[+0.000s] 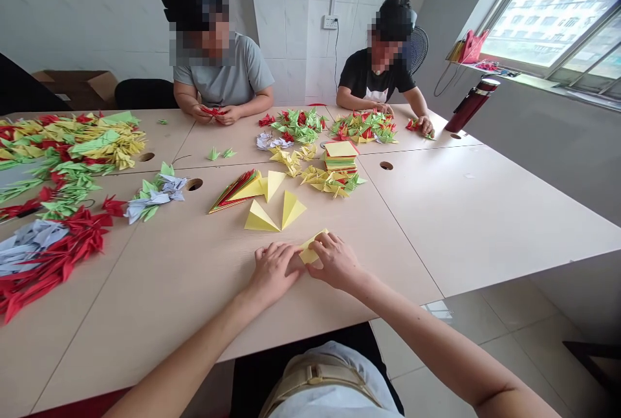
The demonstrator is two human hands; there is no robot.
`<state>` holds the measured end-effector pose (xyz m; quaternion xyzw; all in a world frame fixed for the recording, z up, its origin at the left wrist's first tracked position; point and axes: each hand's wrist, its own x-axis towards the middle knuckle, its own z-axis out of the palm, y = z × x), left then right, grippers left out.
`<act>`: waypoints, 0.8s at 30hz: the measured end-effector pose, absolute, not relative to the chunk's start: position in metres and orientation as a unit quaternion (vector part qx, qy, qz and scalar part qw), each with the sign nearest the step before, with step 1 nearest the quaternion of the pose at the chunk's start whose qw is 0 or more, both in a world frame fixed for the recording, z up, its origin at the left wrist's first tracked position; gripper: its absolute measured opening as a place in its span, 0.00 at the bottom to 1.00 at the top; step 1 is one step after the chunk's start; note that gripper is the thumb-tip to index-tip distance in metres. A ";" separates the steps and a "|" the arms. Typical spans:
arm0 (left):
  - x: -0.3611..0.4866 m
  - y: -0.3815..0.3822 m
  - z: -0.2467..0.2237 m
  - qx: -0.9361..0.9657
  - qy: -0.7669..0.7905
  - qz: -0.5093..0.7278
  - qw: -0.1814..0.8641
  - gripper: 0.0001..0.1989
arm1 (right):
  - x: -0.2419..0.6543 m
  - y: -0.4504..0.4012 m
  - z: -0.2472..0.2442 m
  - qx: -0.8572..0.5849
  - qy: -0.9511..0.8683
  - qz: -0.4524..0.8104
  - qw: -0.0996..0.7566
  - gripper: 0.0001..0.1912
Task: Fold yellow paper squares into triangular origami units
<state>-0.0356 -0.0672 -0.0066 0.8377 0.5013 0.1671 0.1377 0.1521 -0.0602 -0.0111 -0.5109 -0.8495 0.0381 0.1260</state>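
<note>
A sheet of yellow paper point(308, 253), folded at least once, lies on the table in front of me. My right hand point(336, 261) has its fingers bent over the right side of the paper, thumb at the near edge. At the left edge, my left hand point(274, 270) presses the paper with curled fingers, the fingertips partly hidden. Just beyond are creased yellow pieces point(262, 216), spread apart on the tabletop. Next to them rests a fanned stack of folded red, green and yellow papers point(236, 190).
A stack of square papers point(340, 156) stands among folded paper cranes point(332, 182). Heaps of cranes point(72, 140) cover the left side. Two people sit across the table point(485, 211), handling folded paper. A dark red flask point(471, 106) stands at the far right; the table has round holes point(387, 165).
</note>
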 end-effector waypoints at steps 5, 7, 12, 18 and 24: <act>-0.032 -0.051 -0.008 0.834 0.504 0.169 0.151 0.14 | 0.153 -0.060 -0.007 -0.527 -0.842 0.040 0.107 0.11; -0.032 -0.046 -0.009 0.829 0.508 0.170 0.159 0.12 | 0.150 -0.062 -0.003 -0.539 -0.835 0.050 0.102 0.15; -0.037 -0.039 -0.014 0.820 0.517 0.178 0.171 0.13 | 0.142 -0.063 0.003 -0.549 -0.833 0.030 0.067 0.12; -0.040 -0.038 -0.014 0.816 0.515 0.185 0.186 0.13 | 0.145 -0.059 0.011 -0.535 -0.844 0.038 0.031 0.15; -0.039 -0.033 -0.014 0.810 0.523 0.172 0.200 0.11 | 0.140 -0.057 0.012 -0.492 -0.870 -0.013 -0.017 0.12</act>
